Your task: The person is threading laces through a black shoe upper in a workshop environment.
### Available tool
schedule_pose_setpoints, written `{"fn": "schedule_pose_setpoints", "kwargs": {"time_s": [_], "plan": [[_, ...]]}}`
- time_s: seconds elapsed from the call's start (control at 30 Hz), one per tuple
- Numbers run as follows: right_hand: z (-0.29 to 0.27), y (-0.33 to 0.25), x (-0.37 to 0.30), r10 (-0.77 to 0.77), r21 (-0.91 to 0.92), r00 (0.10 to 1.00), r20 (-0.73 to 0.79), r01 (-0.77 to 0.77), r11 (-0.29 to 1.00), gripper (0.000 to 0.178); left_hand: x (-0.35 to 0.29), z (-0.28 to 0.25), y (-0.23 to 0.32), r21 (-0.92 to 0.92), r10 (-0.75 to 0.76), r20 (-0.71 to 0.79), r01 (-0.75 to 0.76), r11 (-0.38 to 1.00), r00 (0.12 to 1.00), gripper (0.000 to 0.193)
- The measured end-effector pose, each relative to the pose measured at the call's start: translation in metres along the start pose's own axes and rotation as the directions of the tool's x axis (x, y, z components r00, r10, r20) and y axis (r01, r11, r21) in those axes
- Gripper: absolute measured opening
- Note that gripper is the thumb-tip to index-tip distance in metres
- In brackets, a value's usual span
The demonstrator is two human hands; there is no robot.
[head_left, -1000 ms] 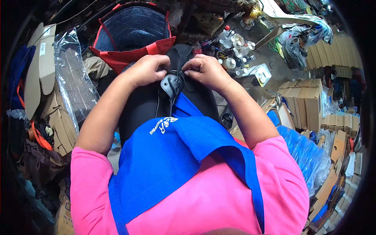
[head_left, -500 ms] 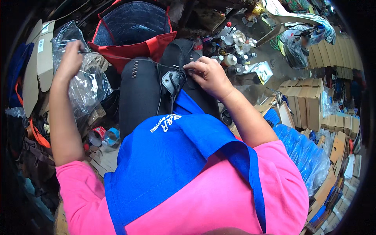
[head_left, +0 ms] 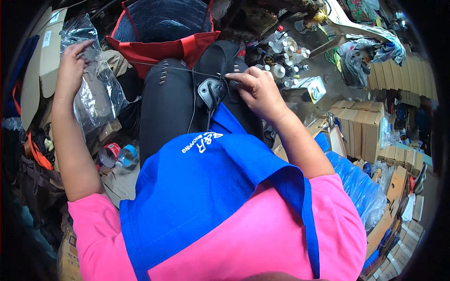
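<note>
A black shoe with metal eyelets and loose laces lies across my lap, on my black trousers. From its upper a thin dark thread runs left, taut, over my knee toward my left hand. That hand is raised above clear plastic, index finger stretched out and the other fingers curled where the thread reaches them. Beside the shoe's far part, my right hand is closed in a pinch, thumb against fingers. A small pale tip shows at its fingertips, too small to name. The shoe's sole is hidden.
An open red bag with silvery lining stands beyond my knees. Clear plastic sheeting and two plastic bottles lie at left. Several small bottles stand at far right, near stacked cardboard and blue plastic wrap.
My left hand has shifted slightly left and its index finger has straightened. The right hand has moved a little right and nearer, still pinched. The view has shifted slightly.
</note>
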State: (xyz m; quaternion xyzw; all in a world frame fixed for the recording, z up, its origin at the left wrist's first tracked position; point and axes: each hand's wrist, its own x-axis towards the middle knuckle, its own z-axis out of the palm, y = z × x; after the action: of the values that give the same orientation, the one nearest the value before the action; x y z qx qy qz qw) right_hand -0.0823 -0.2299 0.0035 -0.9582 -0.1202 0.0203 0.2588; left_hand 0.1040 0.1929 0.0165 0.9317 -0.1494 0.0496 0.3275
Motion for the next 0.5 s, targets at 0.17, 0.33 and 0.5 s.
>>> {"fn": "schedule_pose_setpoints", "kwargs": {"time_s": [0.17,0.33,0.5], "plan": [[0.01,-0.006,-0.008,-0.054,-0.182,0.992,-0.114,0.032,0.983,0.036,-0.019,-0.001,0.035,0.713,0.16,-0.188,0.023,0.701,0.969,0.032],[0.011,-0.002,-0.005,0.013,-0.104,0.997,-0.07,-0.02,0.994,0.034,-0.061,0.087,0.125,-0.031,0.432,0.123,-0.432,0.901,0.893,0.018],[-0.002,0.001,0.005,0.094,0.108,0.993,0.066,-0.101,0.989,0.033,-0.07,0.134,0.14,-0.015,0.416,0.196,-0.421,0.907,0.888,0.02]]}}
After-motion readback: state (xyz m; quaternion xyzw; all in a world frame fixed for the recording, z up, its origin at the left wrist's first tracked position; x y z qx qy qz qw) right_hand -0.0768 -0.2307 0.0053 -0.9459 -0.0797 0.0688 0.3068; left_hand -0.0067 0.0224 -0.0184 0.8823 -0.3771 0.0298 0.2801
